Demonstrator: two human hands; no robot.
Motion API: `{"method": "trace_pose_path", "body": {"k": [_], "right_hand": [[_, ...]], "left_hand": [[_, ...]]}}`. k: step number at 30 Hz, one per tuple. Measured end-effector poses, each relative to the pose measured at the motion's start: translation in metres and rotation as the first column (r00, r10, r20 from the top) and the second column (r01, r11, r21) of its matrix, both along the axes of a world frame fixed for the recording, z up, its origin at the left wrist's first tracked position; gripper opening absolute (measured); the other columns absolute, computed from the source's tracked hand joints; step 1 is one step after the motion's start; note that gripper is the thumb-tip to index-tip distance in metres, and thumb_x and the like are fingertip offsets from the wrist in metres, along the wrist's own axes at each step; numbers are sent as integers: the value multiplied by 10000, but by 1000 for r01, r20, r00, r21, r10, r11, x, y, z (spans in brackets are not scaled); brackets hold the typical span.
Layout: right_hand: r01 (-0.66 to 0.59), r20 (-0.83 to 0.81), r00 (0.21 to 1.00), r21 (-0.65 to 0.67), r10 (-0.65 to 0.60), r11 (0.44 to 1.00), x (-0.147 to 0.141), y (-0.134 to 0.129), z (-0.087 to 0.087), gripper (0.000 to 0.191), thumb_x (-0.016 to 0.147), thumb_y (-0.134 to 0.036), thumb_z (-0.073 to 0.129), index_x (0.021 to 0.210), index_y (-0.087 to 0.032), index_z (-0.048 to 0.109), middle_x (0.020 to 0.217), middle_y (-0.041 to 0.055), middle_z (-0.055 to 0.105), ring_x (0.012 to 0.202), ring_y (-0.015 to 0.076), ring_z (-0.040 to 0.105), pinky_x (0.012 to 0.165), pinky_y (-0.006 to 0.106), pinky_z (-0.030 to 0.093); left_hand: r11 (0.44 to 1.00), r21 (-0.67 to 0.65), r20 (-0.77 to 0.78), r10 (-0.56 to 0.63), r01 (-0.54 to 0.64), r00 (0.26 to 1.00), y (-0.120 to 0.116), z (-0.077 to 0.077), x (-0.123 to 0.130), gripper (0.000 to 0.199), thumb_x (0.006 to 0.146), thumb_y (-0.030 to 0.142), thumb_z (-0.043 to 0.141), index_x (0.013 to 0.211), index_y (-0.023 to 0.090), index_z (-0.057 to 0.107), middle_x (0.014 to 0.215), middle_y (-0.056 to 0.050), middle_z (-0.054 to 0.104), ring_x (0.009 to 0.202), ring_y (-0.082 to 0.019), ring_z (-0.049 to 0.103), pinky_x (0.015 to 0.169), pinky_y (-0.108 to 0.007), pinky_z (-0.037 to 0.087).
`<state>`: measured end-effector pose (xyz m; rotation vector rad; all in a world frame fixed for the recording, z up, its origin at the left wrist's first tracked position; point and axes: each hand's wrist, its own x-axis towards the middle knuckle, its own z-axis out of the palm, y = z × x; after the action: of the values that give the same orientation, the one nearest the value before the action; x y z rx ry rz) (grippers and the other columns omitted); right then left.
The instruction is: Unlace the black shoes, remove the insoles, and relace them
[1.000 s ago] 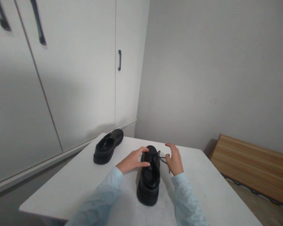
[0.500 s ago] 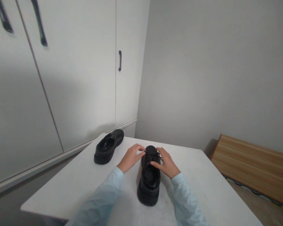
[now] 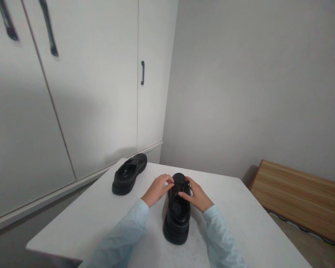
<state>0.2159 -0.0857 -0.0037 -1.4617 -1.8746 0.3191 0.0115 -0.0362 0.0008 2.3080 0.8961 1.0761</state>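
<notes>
White and smooth, a counter (image 3: pixel 72 227) is spreading across the foreground, its back edge running toward the corner of the room. Nearest, two pale blue sleeves are extending over it, the left sleeve (image 3: pixel 123 238) and the right sleeve (image 3: pixel 222 238) slanting inward. Between them a black lace-up shoe (image 3: pixel 179 214) is standing upright on its sole near the middle of the counter, its heel facing the person and its toe pointing away. Farther along the shoe, both hands are working at its front. The right hand (image 3: pixel 199 196) is curving around the right side, its thumb and fingers standing apart, the thumb tip lying near the opening; how firmly it is gripping, I cannot tell. The left hand (image 3: pixel 158 189) is bringing thumb and forefinger together at the left edge of the dark laces (image 3: pixel 179 183); whether a strand is caught between them, I cannot tell. Beyond, to the left, a second black shoe (image 3: pixel 130 174) is resting near the counter's far left corner, its toe also pointing away. Off to the right, a wood-grained panel (image 3: pixel 301 201) is sloping beside a cable (image 3: pixel 298 225). Behind everything, white cabinets (image 3: pixel 95 93) with dark handles (image 3: pixel 142 73) are meeting a plain grey wall (image 3: pixel 248 82).
</notes>
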Motion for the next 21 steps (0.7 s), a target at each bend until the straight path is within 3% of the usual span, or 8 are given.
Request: {"method": "trace_pose_path", "body": {"k": [16, 21], "right_hand": [[-14, 74, 997, -42, 17, 999, 4, 2, -4, 705, 747, -510, 593, 1329, -179, 372, 1335, 147, 464, 1252, 290, 420, 1028, 492, 327], [-10, 68, 998, -42, 13, 999, 5, 1, -3, 698, 742, -517, 597, 1318, -186, 383, 1323, 140, 475, 1239, 289, 436, 1012, 486, 353]], "left_hand": [[998, 4, -12, 55, -55, 998, -1, -2, 3, 123, 871, 242, 447, 828, 184, 547, 840, -39, 604, 827, -183, 564, 781, -303, 440], [997, 12, 35, 72, -73, 997, 1, -3, 3, 99, 859, 243, 478, 843, 185, 556, 845, -37, 607, 821, -178, 568, 788, -305, 441]]}}
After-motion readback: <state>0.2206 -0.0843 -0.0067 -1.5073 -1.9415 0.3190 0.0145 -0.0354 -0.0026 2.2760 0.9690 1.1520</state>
